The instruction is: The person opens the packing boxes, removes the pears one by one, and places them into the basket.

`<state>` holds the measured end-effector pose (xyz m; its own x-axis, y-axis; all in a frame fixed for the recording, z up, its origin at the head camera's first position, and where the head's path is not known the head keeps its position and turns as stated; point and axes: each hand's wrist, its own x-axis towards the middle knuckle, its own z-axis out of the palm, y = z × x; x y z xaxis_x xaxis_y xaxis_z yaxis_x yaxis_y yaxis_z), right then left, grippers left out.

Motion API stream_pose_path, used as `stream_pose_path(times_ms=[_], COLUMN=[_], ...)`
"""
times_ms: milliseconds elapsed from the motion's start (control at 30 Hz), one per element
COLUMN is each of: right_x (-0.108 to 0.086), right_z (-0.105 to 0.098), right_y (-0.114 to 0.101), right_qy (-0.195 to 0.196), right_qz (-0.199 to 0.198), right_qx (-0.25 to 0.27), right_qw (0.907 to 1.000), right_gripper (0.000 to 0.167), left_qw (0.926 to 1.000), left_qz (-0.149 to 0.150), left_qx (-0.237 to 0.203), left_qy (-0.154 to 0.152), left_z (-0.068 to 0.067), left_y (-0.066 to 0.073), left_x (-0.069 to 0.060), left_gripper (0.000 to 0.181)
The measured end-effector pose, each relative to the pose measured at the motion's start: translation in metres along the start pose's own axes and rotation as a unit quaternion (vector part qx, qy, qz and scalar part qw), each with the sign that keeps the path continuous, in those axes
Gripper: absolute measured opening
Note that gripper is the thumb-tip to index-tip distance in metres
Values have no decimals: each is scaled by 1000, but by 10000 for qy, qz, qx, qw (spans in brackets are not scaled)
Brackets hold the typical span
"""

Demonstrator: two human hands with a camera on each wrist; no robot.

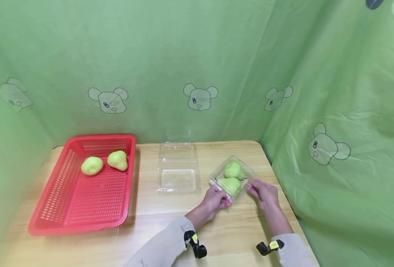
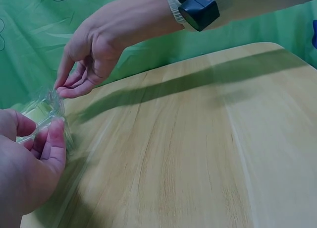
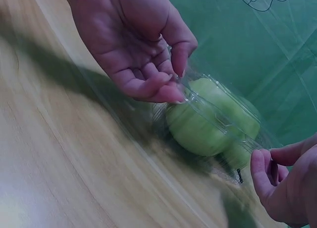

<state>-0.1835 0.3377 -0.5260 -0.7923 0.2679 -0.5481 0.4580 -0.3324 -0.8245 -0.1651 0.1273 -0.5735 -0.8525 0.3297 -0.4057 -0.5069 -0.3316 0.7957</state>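
Note:
A clear plastic box with two green pears inside stands at the right of the table, its lid over them. My left hand pinches the box's near edge, and my right hand pinches its right corner. In the left wrist view the left hand and the right hand both hold the box's rim. The right wrist view has the left hand and the right hand at two places along the rim, pears between them.
A red basket with two pears stands on the left of the wooden table. Between the basket and the held box lies an open, clear plastic box. Green curtains hang behind the table and at both sides.

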Motion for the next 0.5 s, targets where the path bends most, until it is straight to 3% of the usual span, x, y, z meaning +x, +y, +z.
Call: stream_pose_path(times_ms=[300, 500], right_x=[-6, -11], right_z=[8, 14], right_y=[5, 9], right_qy=[-94, -185], right_qz=[79, 267], right_qx=[40, 240], right_qw=[9999, 9992], right_gripper=[36, 36], left_qw=[9999, 9999], left_qz=[-17, -105], left_qx=[-61, -88], left_qy=[-91, -60], left_z=[-3, -3], left_y=[6, 10], left_x=[3, 7], left_gripper=[15, 18])
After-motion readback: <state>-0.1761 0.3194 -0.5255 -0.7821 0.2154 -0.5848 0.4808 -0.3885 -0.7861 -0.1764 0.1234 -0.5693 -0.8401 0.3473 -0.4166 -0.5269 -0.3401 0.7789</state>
